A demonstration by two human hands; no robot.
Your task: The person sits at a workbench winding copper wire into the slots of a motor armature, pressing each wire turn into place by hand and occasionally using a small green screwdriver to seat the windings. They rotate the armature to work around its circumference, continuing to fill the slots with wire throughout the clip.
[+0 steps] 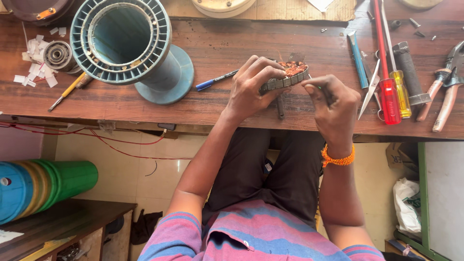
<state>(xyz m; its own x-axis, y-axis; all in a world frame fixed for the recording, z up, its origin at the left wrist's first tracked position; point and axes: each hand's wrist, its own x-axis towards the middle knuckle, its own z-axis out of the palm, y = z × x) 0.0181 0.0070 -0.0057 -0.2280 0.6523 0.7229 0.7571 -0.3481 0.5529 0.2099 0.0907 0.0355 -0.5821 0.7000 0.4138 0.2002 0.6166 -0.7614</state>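
**Clerk:** Item one: stator core [289, 77], ring-shaped, dark laminated rim, copper-coloured windings showing on top. Location?

**Keeper:** On the wooden bench [212, 48], near its front edge, tilted up on its side. Left hand [249, 89] curls over the near rim, fingers [268, 67] wrapped across the top and closed on the core.

**Clerk:** Right hand?

**Keeper:** Right hand [333, 104] sits just beside the core's right end, fingers [314, 89] pinched narrow on a thin green-tipped tool [320, 88] whose working end meets the rim (what kind of tool, I cannot tell; most of it is hidden in the fist).

**Clerk:** Handling note for the step in hand?

**Keeper:** By my judgement, winding or slot work. The left grip should stay firm on the laminations, not on the copper, so the ring does not roll. The tool wants short, light strokes along the slot; a slip could nick wire insulation or jab the left fingertips, which lie close to the point.

**Clerk:** Surroundings?

**Keeper:** Blue pen [215, 80] left of the core; large teal finned housing [128, 43] further left; red-handled screwdriver [388, 94], yellow-handled screwdriver [401, 92], scissors [371, 89] and pliers [444, 92] well apart at right.
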